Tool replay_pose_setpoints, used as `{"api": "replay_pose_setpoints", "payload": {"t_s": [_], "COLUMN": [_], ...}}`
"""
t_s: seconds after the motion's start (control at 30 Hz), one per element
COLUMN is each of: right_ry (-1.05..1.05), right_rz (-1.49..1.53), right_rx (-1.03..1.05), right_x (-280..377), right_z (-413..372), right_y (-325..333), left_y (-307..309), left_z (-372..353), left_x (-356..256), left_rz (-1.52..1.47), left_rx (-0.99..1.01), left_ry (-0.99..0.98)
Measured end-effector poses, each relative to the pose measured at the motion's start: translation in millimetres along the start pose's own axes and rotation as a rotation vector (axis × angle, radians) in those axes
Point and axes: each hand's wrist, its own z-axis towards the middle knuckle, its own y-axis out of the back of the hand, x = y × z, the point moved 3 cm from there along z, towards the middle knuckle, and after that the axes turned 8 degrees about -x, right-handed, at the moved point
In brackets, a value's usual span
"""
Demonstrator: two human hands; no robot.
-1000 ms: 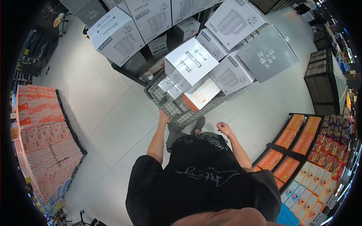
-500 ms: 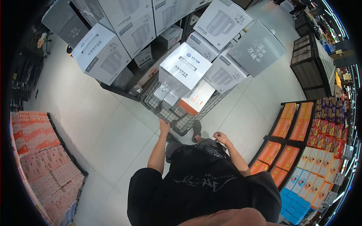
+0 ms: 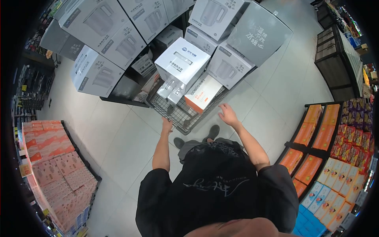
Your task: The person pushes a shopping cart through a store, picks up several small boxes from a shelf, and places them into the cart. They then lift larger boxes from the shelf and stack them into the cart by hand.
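Fingers closed, my left hand [image 3: 167,125] grips the near left end of a grey wire shopping cart [image 3: 189,125]. My right hand [image 3: 228,114] is raised just off the cart's right side, fingers apart and holding nothing. A tall white kettle box [image 3: 183,59] stands inside the cart. Next to it are an orange-and-white box [image 3: 204,93] and a small shiny silver package [image 3: 172,90]. More kettle boxes press close around the cart's far side, including a white one [image 3: 229,66] and a grey one [image 3: 258,33].
Stacked kettle boxes [image 3: 124,43] with a price sign [image 3: 144,65] rise ahead and left. Pink packs [image 3: 59,170] fill a low display at left. Orange boxes [image 3: 306,170] and snack packs line a shelf at right. A dark cabinet [image 3: 335,63] stands far right on the tiled floor.
My right hand has moved forward from beside my hip to the cart's right side, its fingers spreading. My left hand stays on the cart. The whole view has shifted slightly.
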Motion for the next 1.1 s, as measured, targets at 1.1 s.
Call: {"api": "replay_pose_setpoints", "payload": {"t_s": [1.1], "right_ry": [0.29], "right_rz": [-0.576], "right_rx": [0.048], "right_x": [-222], "right_z": [148], "right_y": [246], "left_y": [-208], "left_z": [-66], "left_x": [-261], "left_rz": [0.189], "left_rx": [-0.144], "left_ry": [0.2]}}
